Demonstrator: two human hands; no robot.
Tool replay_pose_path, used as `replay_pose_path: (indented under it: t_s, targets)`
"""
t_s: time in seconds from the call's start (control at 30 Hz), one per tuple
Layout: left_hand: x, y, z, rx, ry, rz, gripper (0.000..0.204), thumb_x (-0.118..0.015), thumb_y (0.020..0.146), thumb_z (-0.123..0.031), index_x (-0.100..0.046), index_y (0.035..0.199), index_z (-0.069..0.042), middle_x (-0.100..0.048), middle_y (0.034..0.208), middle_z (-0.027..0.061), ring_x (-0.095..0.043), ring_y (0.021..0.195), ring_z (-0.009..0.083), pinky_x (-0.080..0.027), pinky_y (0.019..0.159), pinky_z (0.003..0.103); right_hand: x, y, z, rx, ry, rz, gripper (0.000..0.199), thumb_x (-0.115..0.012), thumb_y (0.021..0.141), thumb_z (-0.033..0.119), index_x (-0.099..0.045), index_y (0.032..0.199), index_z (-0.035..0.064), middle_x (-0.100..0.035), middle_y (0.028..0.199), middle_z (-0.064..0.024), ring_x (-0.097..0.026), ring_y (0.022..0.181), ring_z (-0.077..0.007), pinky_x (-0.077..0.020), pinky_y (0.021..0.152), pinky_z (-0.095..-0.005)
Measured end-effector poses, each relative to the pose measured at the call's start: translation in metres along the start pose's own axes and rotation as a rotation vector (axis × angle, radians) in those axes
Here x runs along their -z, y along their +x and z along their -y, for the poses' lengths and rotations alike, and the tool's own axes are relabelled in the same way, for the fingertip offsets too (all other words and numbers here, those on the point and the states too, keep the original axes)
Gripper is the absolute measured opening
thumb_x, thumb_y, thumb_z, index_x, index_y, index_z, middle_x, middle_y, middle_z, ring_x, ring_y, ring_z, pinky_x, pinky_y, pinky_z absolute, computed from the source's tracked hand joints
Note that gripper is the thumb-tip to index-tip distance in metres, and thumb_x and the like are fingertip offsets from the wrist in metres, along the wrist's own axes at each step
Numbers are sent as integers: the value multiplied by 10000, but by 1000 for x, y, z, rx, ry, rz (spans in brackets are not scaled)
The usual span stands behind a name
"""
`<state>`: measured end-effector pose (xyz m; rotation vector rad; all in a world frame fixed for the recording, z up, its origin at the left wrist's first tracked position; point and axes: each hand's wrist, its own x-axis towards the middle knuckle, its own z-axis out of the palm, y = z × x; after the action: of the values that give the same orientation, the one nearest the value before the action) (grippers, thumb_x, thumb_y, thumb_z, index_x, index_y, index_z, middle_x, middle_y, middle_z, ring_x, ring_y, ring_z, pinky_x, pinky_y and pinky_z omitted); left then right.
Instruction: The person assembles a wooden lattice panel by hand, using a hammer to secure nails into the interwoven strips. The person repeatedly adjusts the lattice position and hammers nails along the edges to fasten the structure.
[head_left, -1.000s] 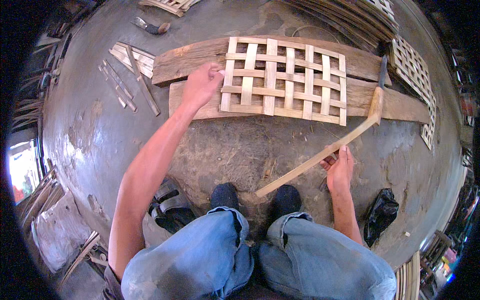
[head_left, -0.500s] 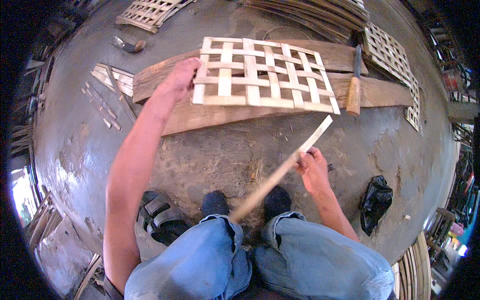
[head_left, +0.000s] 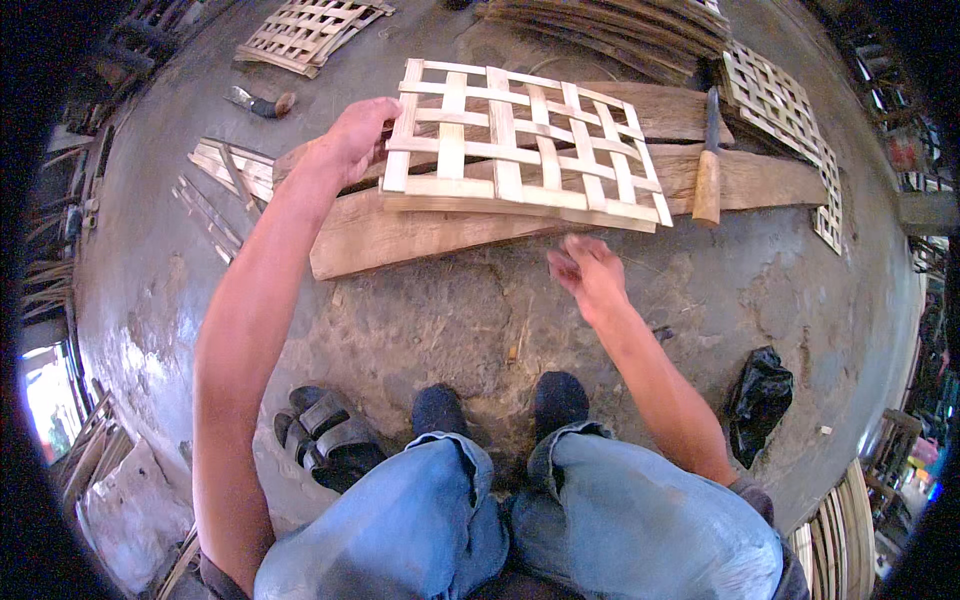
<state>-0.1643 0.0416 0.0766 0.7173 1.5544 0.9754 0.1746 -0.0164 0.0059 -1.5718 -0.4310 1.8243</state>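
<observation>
Head view showed the two hands apart, one at the side of a woven panel and one below its near edge. The left hand (head_left: 362, 138) was closed on the left edge of the woven panel (head_left: 503, 130), its fingers bent around the outermost strip. The right hand (head_left: 593, 277) was positioned just below the near edge of the panel, toward the right; its fingers were partly curled and blurred, and whether they were closed on anything could not be determined. The panel, an open lattice of pale flat strips, was located above two rough wooden planks, the back plank (head_left: 665, 115) and the front plank (head_left: 350, 235); contact between panel and planks could not be confirmed. A knife (head_left: 707, 190) was placed across both planks to the right of the panel, blade pointing away from the person and wooden handle toward the person. A black bag (head_left: 760, 405) lay on the floor at the right, and sandals (head_left: 340, 432) lay beside the person's left foot.
</observation>
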Motion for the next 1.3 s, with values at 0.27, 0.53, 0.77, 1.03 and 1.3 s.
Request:
replay_pose_path:
  t_s: [0.27,0.53,0.77,1.03,1.3]
  targets:
    - [1,-4,3,-58,-51,15,171,-437,978,-184,-564,1016,-76,-634,942,56,-640,877,151,-532,781,317,72,24,78,225,108,43,195,-592,883,103,-596,1075,69,-631,896,-51,-609,747,-162,-476,616,-262]
    - [-1,-10,48,20,30,-98,272,-449,993,-191,-563,1205,-65,-646,989,25,-603,886,112,-512,793,302,79,58,88,331,-274,21,242,-661,896,114,-602,1107,11,-643,905,-29,-616,768,-110,-501,613,-217]
    - [21,-74,111,-486,870,-220,312,-628,802,-74,-627,1113,-56,-623,1028,111,-610,951,263,-488,874,367,90,57,91,356,-236,87,224,-652,905,102,-591,1101,13,-643,939,-52,-639,773,-128,-523,619,-213]
    - [24,-93,122,-738,995,-212,305,-701,780,-148,-640,1069,-69,-605,1038,102,-574,1023,293,-468,905,394,84,75,89,377,-242,125,234,-655,902,111,-584,1100,9,-639,939,-55,-643,764,-134,-521,615,-214]
    - [8,-65,121,-532,732,-269,319,-667,837,-149,-611,1134,-48,-655,1002,98,-628,900,220,-505,825,359,95,59,101,851,-1071,-238,227,-684,859,215,-683,993,31,-687,860,-87,-661,762,-166,-518,709,-329]
